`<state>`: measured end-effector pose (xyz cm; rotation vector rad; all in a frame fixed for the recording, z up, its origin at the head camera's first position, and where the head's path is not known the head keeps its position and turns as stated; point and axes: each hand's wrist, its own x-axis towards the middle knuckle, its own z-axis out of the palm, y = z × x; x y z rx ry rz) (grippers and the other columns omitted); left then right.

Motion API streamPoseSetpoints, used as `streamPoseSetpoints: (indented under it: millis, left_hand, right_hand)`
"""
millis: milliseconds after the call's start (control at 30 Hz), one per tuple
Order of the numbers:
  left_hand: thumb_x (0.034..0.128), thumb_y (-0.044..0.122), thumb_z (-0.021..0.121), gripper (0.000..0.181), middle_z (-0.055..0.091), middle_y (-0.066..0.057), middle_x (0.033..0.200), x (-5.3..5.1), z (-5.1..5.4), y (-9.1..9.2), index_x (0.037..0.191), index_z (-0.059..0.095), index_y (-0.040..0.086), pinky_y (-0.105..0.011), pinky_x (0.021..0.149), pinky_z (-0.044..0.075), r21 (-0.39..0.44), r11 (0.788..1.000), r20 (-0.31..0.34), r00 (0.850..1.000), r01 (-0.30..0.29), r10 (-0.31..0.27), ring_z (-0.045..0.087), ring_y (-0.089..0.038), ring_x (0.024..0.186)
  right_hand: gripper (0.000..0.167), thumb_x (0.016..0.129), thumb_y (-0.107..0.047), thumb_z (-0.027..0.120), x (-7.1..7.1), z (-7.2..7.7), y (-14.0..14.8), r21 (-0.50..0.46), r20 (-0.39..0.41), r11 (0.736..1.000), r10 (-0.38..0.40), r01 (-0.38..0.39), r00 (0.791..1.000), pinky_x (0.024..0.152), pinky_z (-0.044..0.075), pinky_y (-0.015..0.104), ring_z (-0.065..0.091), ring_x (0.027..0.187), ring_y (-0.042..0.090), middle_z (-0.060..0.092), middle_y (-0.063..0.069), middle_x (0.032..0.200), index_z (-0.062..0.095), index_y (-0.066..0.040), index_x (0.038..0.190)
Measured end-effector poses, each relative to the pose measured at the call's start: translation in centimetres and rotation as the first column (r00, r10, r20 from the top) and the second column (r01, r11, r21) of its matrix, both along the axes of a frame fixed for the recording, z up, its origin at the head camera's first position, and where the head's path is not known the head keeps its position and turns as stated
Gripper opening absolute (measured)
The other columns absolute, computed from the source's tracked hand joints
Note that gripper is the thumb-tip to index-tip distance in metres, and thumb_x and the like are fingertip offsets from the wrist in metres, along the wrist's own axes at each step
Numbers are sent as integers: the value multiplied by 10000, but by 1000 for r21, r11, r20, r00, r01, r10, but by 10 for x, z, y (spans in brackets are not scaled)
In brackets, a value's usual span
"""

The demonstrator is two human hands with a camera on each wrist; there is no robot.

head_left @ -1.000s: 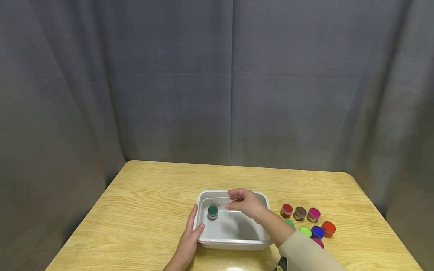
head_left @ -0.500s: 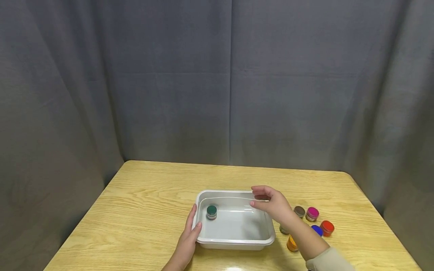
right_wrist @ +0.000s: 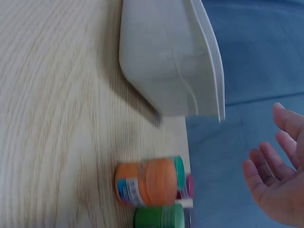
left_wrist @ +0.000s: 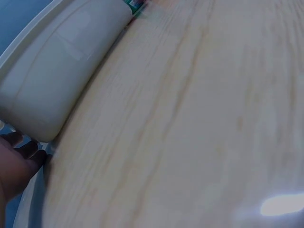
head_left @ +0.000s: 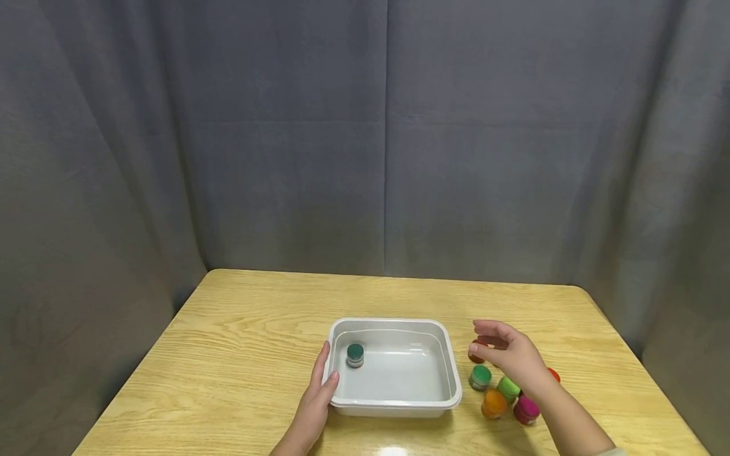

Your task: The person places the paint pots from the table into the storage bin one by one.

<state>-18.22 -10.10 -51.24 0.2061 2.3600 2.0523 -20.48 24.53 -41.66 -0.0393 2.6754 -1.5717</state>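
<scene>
Inside the tray (head_left: 393, 404) the left hand (head_left: 313, 400) holds, head view alone shows a jar (head_left: 355, 355); right hand (head_left: 515, 354) unclenched.

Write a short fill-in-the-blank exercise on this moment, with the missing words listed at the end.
1. In the head view, the left hand touches the white tray on its ____ side.
2. The only jar in the tray has a dark ____ lid.
3. In the head view, a half-hidden jar with a ____ lid shows just behind the fingers of the right hand.
4. In the right wrist view, the barcoded jar is ____ in colour.

Missing words: left; green; red; orange.
</scene>
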Motion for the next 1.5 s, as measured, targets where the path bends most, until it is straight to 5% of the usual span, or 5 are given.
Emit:
streamPoseSetpoints:
  millis: [333, 700, 933, 1100, 1500]
  left_hand:
    - [1056, 291, 359, 579, 107, -171, 1649, -1, 0, -1, 1584, 140, 199, -744, 1132, 64, 1, 1000, 7, 1000, 6, -6, 75, -474, 1494]
    - [1059, 293, 344, 580, 85, -159, 1655, 1, 3, 0, 1586, 124, 197, -747, 1129, 34, 7, 1000, 3, 1000, 18, -18, 41, -470, 1500]
    - [1058, 291, 348, 581, 91, -163, 1653, 1, 2, -1, 1586, 126, 196, -745, 1131, 47, 5, 1000, 0, 1000, 16, -16, 53, -472, 1498]
    - [1056, 290, 354, 584, 91, -166, 1652, 1, 2, -1, 1586, 126, 200, -751, 1126, 43, 10, 1000, 6, 1000, 17, -17, 49, -474, 1497]
    - [1057, 291, 350, 583, 77, -160, 1655, 1, 1, -1, 1587, 119, 206, -754, 1121, 30, 2, 1000, 1, 1000, 24, -24, 26, -472, 1499]
  right_hand:
    - [592, 918, -311, 693, 16, -4, 28, 78, 6, 996, -50, 49, 999, 817, 568, 197, 603, 1153, 280, 572, 218, 1347, 500, -13, 1392]
    - [646, 916, -363, 685, 37, -22, 51, 113, 74, 988, -115, 106, 991, 845, 484, 104, 453, 932, -220, 532, 182, 1419, 470, -18, 1417]
    - [687, 908, -390, 691, 44, -39, 64, 159, 143, 975, -181, 158, 973, 894, 544, 294, 539, 1222, 340, 481, 229, 1452, 453, -20, 1435]
    - [728, 888, -429, 703, 49, -53, 69, 176, 163, 969, -203, 174, 966, 927, 518, 428, 536, 1216, 377, 507, 237, 1420, 459, -2, 1425]
    - [780, 833, -476, 746, 51, -76, 73, 148, 203, 967, -235, 208, 950, 865, 573, 414, 574, 1164, 389, 531, 267, 1367, 488, 0, 1395]
